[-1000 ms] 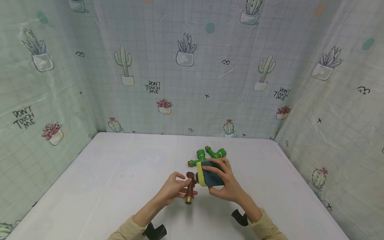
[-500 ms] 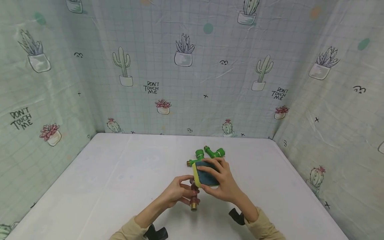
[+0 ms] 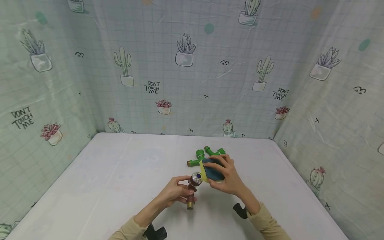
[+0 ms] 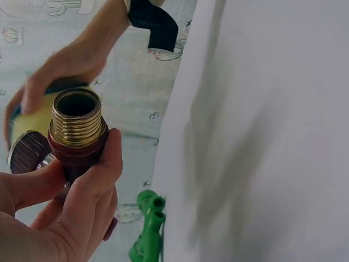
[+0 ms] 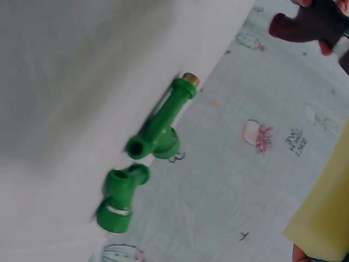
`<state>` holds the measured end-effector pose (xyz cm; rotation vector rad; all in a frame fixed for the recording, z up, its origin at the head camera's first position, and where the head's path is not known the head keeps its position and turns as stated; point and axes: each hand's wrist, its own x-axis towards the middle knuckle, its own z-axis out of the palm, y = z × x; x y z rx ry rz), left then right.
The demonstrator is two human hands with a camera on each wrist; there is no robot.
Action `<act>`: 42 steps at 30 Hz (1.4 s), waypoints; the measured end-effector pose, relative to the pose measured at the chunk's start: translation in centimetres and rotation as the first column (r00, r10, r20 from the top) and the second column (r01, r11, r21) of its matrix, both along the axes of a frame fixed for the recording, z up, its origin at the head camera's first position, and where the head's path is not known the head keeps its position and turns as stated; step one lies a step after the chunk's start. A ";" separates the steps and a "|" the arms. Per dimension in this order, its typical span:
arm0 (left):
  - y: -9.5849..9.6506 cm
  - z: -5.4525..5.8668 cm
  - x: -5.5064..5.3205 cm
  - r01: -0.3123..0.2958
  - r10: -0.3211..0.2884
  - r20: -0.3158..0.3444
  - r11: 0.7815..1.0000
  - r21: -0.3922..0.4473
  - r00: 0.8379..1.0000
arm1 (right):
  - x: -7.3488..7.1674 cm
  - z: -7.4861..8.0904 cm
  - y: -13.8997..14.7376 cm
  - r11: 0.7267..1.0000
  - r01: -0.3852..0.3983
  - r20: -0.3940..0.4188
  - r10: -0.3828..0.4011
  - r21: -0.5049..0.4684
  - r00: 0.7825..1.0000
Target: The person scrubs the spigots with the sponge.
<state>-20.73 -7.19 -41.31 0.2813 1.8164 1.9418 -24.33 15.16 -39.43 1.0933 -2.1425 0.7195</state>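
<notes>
Brown-red valve (image 3: 190, 199), low in the centre of the head view, gripped by the left hand (image 3: 175, 191); it looks stiff, fairly heavy and perhaps slick, best held round its pipe between knob (image 3: 196, 178) and brass thread (image 3: 190, 206). Its long axis runs near vertical in the frame, thread toward the bottom edge. The right hand (image 3: 226, 175) grips a sponge (image 3: 213, 171), likely light and soft, just right of the knob.

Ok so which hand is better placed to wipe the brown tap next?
Probably the right hand: it grips the blue and yellow sponge close beside the knob of the brown tap. The left hand holds the tap itself, so it seems better suited to steadying.
</notes>
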 end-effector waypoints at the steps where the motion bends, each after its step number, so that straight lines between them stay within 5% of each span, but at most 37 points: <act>1: 0.0 0.0 -0.1 -0.004 0.004 -0.003 1.000 -0.004 1.000 | 0.1 0.2 -0.1 1.000 -0.003 -0.010 0.003 0.004 1.000; 10: 0.2 0.2 -0.2 0.041 -0.041 0.022 0.999 0.022 0.999 | 0.8 1.9 -2.1 0.988 -0.052 -0.155 0.074 0.144 0.985; 22: 0.1 -0.1 0.0 0.022 -0.022 0.042 1.000 -0.001 0.999 | -0.5 0.9 -0.4 0.993 0.017 -0.183 0.004 0.115 0.983; 33: 0.3 0.2 -0.3 0.027 -0.027 0.031 1.000 0.010 0.999 | 0.6 1.5 -1.7 0.989 -0.061 -0.168 0.083 0.131 0.982; 42: 0.1 0.5 0.1 0.010 -0.010 0.001 1.000 -0.012 1.000 | -0.5 0.2 -0.2 0.985 0.009 -0.205 0.027 0.172 0.978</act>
